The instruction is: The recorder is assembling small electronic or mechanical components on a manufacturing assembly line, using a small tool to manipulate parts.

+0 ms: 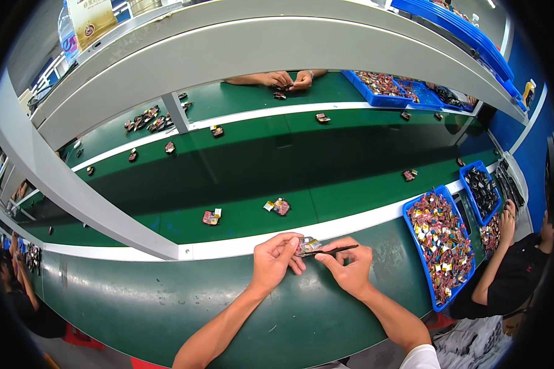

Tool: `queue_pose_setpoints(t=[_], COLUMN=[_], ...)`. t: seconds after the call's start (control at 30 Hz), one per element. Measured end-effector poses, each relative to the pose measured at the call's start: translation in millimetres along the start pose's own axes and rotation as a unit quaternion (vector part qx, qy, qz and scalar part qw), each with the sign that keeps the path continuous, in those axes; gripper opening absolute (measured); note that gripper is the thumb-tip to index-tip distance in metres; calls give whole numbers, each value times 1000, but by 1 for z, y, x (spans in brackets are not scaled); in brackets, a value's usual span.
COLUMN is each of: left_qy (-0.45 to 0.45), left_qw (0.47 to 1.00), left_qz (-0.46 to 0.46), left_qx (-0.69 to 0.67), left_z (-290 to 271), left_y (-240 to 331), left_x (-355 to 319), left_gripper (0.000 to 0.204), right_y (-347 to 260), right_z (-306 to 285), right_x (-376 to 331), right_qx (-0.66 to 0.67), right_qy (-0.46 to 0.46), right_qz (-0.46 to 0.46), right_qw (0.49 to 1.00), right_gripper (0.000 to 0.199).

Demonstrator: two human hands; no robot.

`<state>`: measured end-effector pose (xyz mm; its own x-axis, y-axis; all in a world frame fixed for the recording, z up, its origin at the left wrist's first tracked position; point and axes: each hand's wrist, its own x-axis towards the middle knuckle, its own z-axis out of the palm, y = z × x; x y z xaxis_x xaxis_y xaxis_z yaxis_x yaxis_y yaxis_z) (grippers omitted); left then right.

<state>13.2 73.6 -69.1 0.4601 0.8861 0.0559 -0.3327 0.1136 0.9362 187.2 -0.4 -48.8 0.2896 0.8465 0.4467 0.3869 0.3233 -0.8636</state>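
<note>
Setting: green workbench [135,307] fronting a green conveyor belt [240,178], white dividing strips along it, grey shelf overhead.
Left hand: left hand [274,258] over the near bench edge, fingers closed around a small shiny component [308,245], pinched between thumb and fingertips.
Right hand: right hand [349,265] just beside the left, fingers pinched together on a thin dark tool [335,249] that lies nearly level, its tip meeting the component.
Component position: held up between both hands, just above the white strip at the bench's far edge; whether it touches the surface, cannot tell.
Belt, near lane: two small reddish parts, one [211,217] left of centre, another [279,206] just right of it, well apart from the hands.
Belt, far lanes: more scattered small parts, a cluster [144,119] at far left.
Right side: blue tray [412,221] heaped with mixed red and yellow pieces, near the right hand; a second smaller blue tray [465,175] with dark pieces beyond it.
Others: a person in a black top [511,270] at the right edge, arm reaching toward the trays; another person's hands [286,79] together across the belt at top centre.
</note>
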Motion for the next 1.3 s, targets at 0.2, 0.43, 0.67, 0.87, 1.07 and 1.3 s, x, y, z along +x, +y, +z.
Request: queue_pose_setpoints(t=[0.2,0.43,0.67,0.87,1.07,1.3], left_qy=[-15,-21,-3,12,32,121], left_qw=[1000,998,997,998,994,976], left_qz=[-24,-52,-56,-58,-74,29], left_qx=[-6,23,47,29,69,180], left_z=[-2,-1,3,6,9,18], left_y=[4,7,8,5,6,13], left_x=[1,2,0,0,8,77], left_gripper=[27,28,24,21,18,15], right_y=[-4,-7,-8,-8,-1,-1], right_z=[1,0,1,0,-2,-9], right_x=[0,2,3,3,5,12], right_qx=[-53,-68,-85,-89,-85,-35], right_qy=[2,-27,-38,-38,-27,57], right_qz=[-85,-149,-188,-189,-187,-73], right_qw=[995,986,978,977,978,995], right_gripper=[12,12,14,14,13,10])
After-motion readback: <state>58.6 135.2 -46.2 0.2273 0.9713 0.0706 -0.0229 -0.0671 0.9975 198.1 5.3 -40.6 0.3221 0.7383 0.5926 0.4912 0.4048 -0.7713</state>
